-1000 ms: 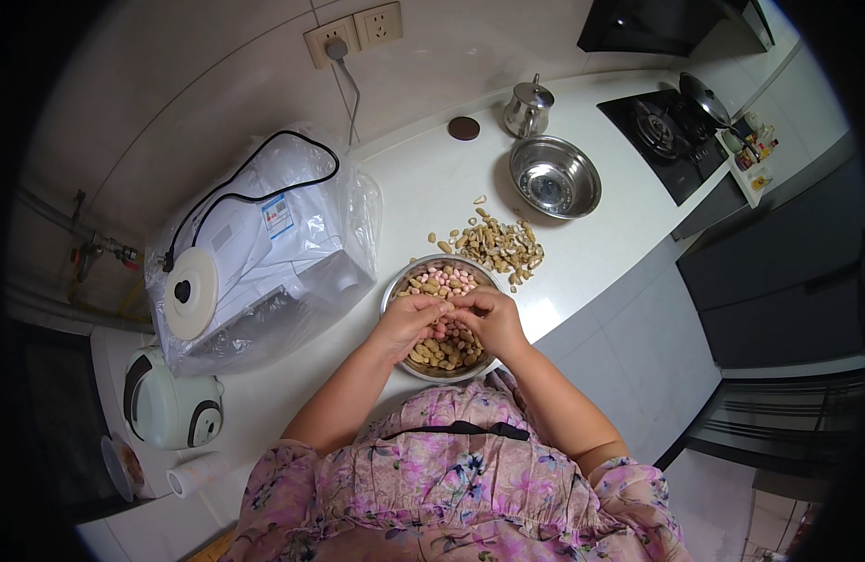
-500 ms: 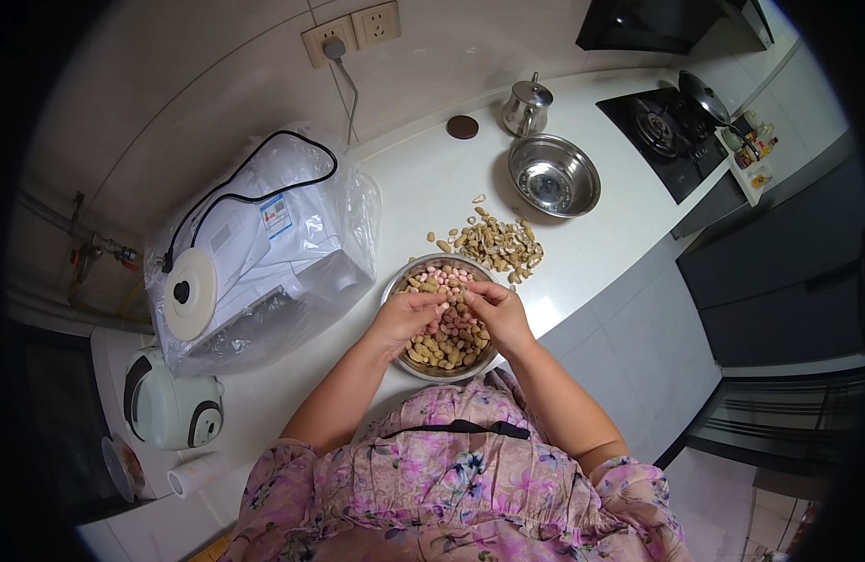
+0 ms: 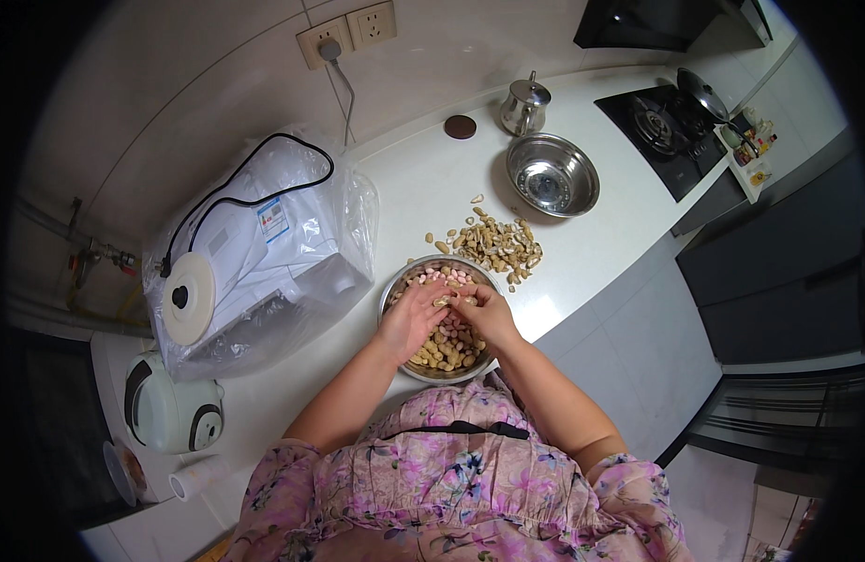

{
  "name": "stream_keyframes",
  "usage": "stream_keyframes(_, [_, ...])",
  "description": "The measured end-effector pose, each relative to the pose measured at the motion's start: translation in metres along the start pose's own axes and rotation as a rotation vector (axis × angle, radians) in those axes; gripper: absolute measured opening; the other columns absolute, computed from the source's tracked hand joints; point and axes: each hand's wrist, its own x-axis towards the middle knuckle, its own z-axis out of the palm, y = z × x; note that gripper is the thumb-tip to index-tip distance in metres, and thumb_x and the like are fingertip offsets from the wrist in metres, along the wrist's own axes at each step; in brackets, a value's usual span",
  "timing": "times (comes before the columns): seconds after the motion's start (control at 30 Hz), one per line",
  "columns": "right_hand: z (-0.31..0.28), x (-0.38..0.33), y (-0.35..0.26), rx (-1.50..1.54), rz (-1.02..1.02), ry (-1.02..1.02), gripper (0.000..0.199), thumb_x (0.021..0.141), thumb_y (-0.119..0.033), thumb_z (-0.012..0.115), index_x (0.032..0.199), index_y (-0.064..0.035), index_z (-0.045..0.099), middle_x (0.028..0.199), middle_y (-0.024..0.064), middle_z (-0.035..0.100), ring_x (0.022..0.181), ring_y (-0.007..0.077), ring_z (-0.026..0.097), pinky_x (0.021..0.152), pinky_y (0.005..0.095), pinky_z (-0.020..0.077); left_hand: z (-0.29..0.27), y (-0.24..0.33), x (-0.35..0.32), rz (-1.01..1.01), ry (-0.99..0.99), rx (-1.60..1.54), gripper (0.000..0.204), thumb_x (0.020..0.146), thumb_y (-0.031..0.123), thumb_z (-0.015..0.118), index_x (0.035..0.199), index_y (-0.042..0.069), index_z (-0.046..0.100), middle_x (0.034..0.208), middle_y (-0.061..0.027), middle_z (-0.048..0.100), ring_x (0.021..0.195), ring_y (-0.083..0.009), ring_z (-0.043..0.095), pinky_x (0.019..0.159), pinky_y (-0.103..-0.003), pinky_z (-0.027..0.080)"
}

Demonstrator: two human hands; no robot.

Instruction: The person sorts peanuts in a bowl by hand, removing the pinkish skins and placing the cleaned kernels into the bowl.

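Note:
A steel bowl (image 3: 403, 367) holds whole tan peanuts (image 3: 446, 348) together with shelled pink kernels (image 3: 465, 277). Over its middle, my left hand (image 3: 412, 317) has its fingers extended toward the right, with a pale opened peanut shell (image 3: 441, 302) held against them by the thumb. My right hand (image 3: 490, 317) meets it from the other side, thumb and fingertips pinched on a piece of shell. The fingers partly hide what lies between them. Beyond the bowl, a loose pile of peanut shells (image 3: 498, 245) lies on the white counter (image 3: 402, 201).
An empty-looking steel basin (image 3: 552, 176) and a metal pot (image 3: 525, 105) stand behind the shells, near a dark round disc (image 3: 461, 126). A plastic-wrapped white appliance (image 3: 264, 253) fills the left, above a rice cooker (image 3: 174, 405). A gas stove (image 3: 659, 131) is at far right.
My left hand has turned and stretched its fingers from a pinch. The hands have come closer together, and a pale opened shell now shows between them.

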Motion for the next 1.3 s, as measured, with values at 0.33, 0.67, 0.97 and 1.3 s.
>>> stream_keyframes(0.33, [-0.009, 0.016, 0.003, -0.065, -0.040, 0.129, 0.015, 0.076, -0.008, 0.065, 0.088, -0.0015, 0.058, 0.076, 0.0029, 0.060, 0.066, 0.0093, 0.055, 0.060, 0.0207, 0.0452, 0.011, -0.019, 0.008, 0.060, 0.060, 0.045, 0.057, 0.093, 0.040, 0.029, 0.137, 0.005, 0.023, 0.141, -0.0109, 0.025, 0.132, -0.0218, 0.018, 0.107, -0.035, 0.011])
stream_keyframes(0.67, [-0.118, 0.106, -0.003, -0.702, -0.246, 0.524, 0.014, 0.073, -0.011, 0.063, 0.083, -0.0017, 0.061, 0.071, 0.0081, 0.063, 0.063, 0.0167, 0.059, 0.062, 0.0282, 0.0468, -0.030, 0.008, 0.002, 0.151, 0.194, 0.045, 0.060, 0.092, 0.039, 0.037, 0.136, 0.002, 0.022, 0.140, -0.0171, 0.025, 0.131, -0.0256, 0.019, 0.108, -0.038, 0.012])
stream_keyframes(0.97, [-0.103, 0.106, -0.019, -1.037, -0.627, 0.389, 0.019, 0.071, -0.008, 0.065, 0.091, -0.0096, 0.066, 0.085, 0.0099, 0.064, 0.079, 0.0255, 0.060, 0.072, 0.0348, 0.0472, -0.044, 0.009, 0.001, 0.158, 0.229, 0.059, 0.056, 0.092, 0.035, 0.036, 0.135, 0.000, 0.023, 0.138, -0.0174, 0.027, 0.130, -0.0257, 0.021, 0.107, -0.036, 0.016])
stream_keyframes(1.3, [0.002, 0.029, -0.012, -0.999, -0.760, -0.334, 0.017, 0.066, -0.007, 0.066, 0.083, -0.0085, 0.064, 0.082, 0.0081, 0.056, 0.081, 0.0276, 0.054, 0.070, 0.0361, 0.0453, -0.053, 0.000, -0.001, 0.112, 0.327, 0.156, 0.039, 0.089, 0.020, 0.046, 0.123, 0.001, 0.041, 0.117, -0.0107, 0.050, 0.102, -0.0173, 0.049, 0.090, -0.030, 0.039])
